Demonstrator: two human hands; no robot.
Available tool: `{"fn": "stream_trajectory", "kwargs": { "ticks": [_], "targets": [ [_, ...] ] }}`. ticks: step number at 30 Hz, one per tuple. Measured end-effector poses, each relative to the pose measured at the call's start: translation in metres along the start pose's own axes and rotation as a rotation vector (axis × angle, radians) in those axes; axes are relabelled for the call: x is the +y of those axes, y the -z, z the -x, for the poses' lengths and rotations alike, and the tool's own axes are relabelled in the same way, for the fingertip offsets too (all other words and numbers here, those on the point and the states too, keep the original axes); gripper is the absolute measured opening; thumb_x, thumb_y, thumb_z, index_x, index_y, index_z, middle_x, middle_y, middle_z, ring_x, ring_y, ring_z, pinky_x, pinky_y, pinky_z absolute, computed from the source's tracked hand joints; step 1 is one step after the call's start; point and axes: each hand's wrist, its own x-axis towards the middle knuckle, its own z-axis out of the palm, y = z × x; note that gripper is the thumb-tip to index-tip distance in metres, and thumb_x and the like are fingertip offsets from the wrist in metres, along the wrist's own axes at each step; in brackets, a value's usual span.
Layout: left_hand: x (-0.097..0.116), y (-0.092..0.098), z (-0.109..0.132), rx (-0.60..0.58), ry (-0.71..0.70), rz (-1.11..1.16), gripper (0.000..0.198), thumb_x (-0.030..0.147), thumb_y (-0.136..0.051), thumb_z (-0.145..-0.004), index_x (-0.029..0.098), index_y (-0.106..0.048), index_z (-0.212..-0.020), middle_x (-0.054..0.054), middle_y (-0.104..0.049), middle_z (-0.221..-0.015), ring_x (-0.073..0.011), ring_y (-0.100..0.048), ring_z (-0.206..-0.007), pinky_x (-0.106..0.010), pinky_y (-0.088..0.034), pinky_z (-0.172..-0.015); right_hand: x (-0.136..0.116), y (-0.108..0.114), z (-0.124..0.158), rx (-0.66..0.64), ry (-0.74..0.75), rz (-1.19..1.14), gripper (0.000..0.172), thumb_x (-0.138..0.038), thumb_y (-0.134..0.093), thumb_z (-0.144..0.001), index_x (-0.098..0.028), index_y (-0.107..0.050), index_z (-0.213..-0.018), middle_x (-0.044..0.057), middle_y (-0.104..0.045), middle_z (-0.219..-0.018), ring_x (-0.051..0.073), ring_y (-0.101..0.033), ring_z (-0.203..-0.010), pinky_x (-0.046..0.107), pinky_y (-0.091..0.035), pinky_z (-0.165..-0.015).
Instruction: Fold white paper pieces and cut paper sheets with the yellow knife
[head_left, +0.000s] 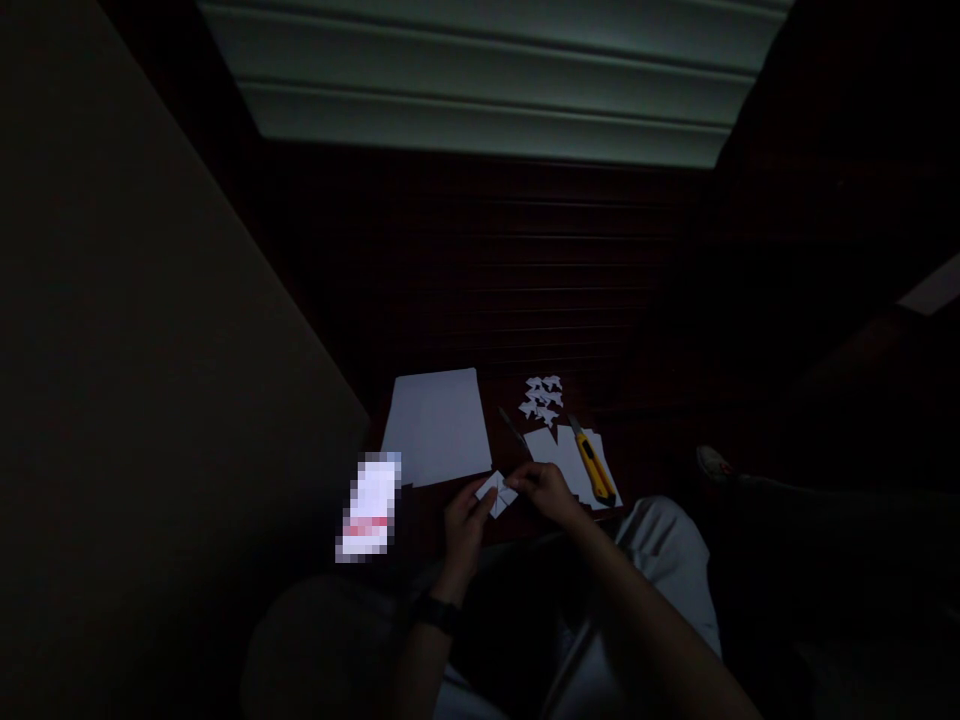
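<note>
"So, where is the folded paper (496, 494)?"

"It's between the two hands, just above the near edge of the dark table (427, 506). It's white and roughly a diamond, with creases running across its face."

"And how do the hands hold it?"

"The left hand (466, 512) pinches its left side, thumb over the front. The right hand (546, 490) has its fingertips closed on the upper right edge. Those fingers hide a bit of it. There's a dark watch (437, 613) on the left wrist."

"What does the table carry?"

"Beyond the left hand lies a pile of white sheets (437, 425), fairly square to itself. To the right is a cluster of small folded pieces (542, 398), some overlapping. Nearer than those lie cut papers (566, 466), spread a little, with a yellow cutter (592, 462) lying slantwise on top and covering part of them."

"Anything else there?"

"A thin dark tool (512, 428) lies between the pile and the cut papers; it's too dim to name. The right hand covers a corner of the cut papers."

"And farther off?"

"On the left, a bright pixelated object (369, 507); I can't tell what supports it. A pale knee (667, 550) sits by the table's right corner, a shoe (712, 463) beyond it, and light slats (487, 80) rise behind."
</note>
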Motion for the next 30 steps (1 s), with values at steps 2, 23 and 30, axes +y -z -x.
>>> {"fn": "stream_trajectory", "kwargs": {
  "ticks": [2,23,30],
  "targets": [
    [0.0,0.0,0.0,0.002,-0.005,-0.023,0.043,0.035,-0.067,-0.066,0.013,-0.062,-0.102,-0.013,-0.067,-0.098,-0.024,-0.063,-0.086,-0.035,-0.048,-0.076,0.004,-0.006,0.001,0.054,-0.015,-0.009,0.02,-0.035,-0.057,-0.074,-0.017,-0.065,-0.076,0.002,-0.066,-0.072,0.016,-0.059,-0.069,0.025,-0.043,-0.063],
    [0.003,-0.005,-0.001,0.021,-0.026,-0.142,0.031,0.032,-0.069,-0.064,0.013,-0.063,-0.088,-0.007,-0.069,-0.082,-0.0179,-0.063,-0.074,-0.027,-0.048,-0.067,-0.003,-0.014,0.007,0.138,-0.013,0.028,0.014,-0.029,-0.056,-0.073,-0.017,-0.063,-0.074,0.003,-0.066,-0.073,0.017,-0.059,-0.07,0.028,-0.044,-0.066],
    [0.0,-0.006,-0.002,0.012,0.001,-0.102,0.035,0.028,-0.073,-0.058,0.012,-0.063,-0.087,-0.008,-0.069,-0.081,-0.0194,-0.064,-0.074,-0.029,-0.049,-0.068,0.002,-0.025,0.006,0.257,-0.136,-0.036,0.009,-0.022,-0.055,-0.068,-0.017,-0.062,-0.068,0.003,-0.066,-0.068,0.018,-0.06,-0.066,0.029,-0.046,-0.064]
  ]
}}
